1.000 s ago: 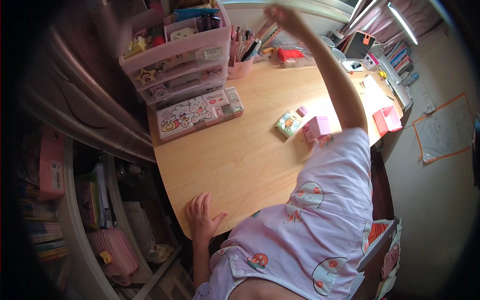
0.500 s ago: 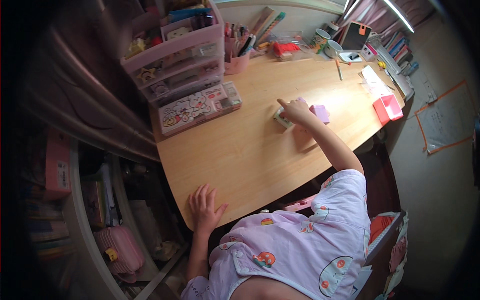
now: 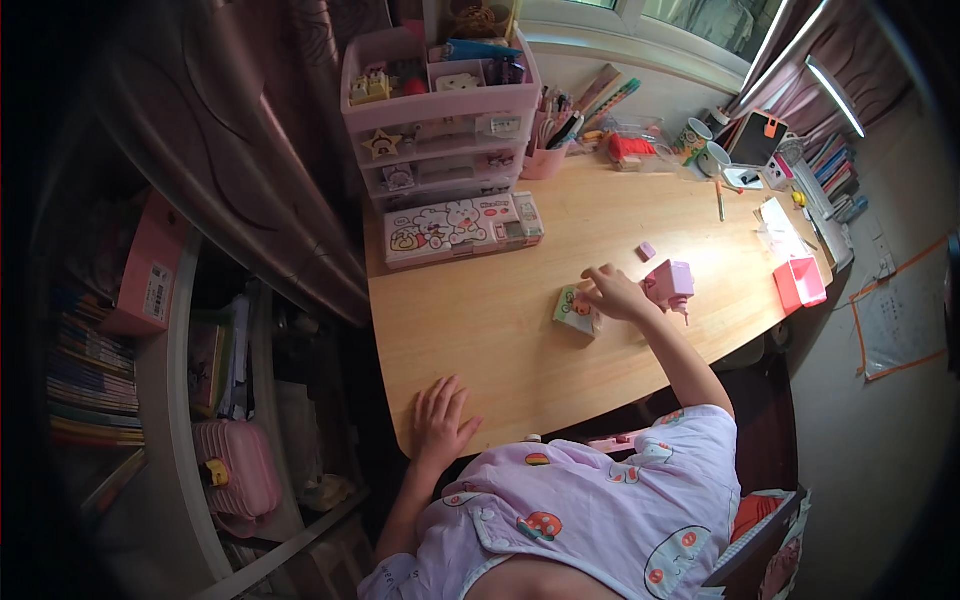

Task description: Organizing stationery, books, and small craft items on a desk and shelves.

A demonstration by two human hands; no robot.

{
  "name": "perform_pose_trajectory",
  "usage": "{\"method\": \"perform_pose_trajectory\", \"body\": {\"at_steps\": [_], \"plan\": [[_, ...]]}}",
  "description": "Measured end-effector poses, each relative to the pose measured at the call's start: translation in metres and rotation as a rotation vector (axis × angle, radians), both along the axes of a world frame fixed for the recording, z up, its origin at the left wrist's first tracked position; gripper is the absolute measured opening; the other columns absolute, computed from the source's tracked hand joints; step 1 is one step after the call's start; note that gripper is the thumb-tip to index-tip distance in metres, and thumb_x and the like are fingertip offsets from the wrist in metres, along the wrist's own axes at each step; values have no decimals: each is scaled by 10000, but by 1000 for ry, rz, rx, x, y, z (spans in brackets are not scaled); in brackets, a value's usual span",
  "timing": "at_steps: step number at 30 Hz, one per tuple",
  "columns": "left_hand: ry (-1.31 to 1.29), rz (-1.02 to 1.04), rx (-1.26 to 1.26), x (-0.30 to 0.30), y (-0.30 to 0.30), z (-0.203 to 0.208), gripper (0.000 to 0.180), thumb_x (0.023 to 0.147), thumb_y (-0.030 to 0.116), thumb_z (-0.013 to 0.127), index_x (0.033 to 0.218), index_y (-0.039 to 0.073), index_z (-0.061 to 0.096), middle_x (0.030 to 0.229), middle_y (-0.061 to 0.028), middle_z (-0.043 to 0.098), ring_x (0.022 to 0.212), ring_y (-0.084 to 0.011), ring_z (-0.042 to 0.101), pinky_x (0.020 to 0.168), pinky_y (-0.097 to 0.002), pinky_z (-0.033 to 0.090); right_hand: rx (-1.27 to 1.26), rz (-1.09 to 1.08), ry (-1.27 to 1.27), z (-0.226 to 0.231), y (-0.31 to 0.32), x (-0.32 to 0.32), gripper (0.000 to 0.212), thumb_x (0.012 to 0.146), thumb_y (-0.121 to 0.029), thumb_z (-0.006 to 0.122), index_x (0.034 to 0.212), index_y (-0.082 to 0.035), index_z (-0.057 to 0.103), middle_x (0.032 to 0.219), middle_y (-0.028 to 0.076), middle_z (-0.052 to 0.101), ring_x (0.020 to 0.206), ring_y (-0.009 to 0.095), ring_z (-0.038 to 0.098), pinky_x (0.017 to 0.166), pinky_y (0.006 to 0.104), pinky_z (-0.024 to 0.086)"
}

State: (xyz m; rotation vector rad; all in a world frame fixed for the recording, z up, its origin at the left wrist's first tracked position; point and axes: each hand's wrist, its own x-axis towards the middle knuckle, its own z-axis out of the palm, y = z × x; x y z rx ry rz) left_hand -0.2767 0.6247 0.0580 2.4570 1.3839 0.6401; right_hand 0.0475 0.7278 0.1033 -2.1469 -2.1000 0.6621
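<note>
My left hand [image 3: 443, 418] lies flat at the near left edge of the desk, fingers spread, holding nothing. Over the middle of the desk, my right hand [image 3: 616, 293] is palm down with bent fingers, some of them apart. Its thumb side is against or just above a small green and white box [image 3: 575, 312]; whether they touch I cannot tell. Just right of that hand stands a pink-purple pencil sharpener [image 3: 672, 282] with a small crank, partly hidden by the hand. A small purple block [image 3: 647, 250] lies beyond the fingers.
At the back left are a pink drawer unit [image 3: 440, 110] and a decorated pencil case [image 3: 450, 228]. Beside them stands a pink pen cup [image 3: 545, 160]. Mugs [image 3: 713, 160], an orange pen [image 3: 720, 200] and a pink open box [image 3: 800, 285] are toward the right.
The view has tilted, showing more of the window and shelf. My right hand's pointing finger has bent, and the purple block and the sharpener's crank now show. My left hand stays on the desk.
</note>
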Motion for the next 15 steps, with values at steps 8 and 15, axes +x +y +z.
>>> {"method": "perform_pose_trajectory", "body": {"at_steps": [8, 15], "plan": [[-12, -19, -48, -1, 2, 0, 436, 692, 328, 551, 1036, 78, 454, 1163, -85, 375, 1089, -238, 341, 888, -448, 248, -182, 212, -75, 6, -11, -7, 584, 504, -255, 673, 996, -34, 448, 951, 203, 457, 876, 327, 467, 731, 377, 401], [24, -29, 42, -1, 17, 8, 392, 662, 298, 584, 968, 70, 496, 1081, -96, 435, 1007, -245, 408, 843, -425, 295, 184, 348, 106, 85, 42, -2, 378, 587, -156, 653, 890, -65, 445, 868, 143, 457, 840, 325, 456, 687, 372, 388]]}}
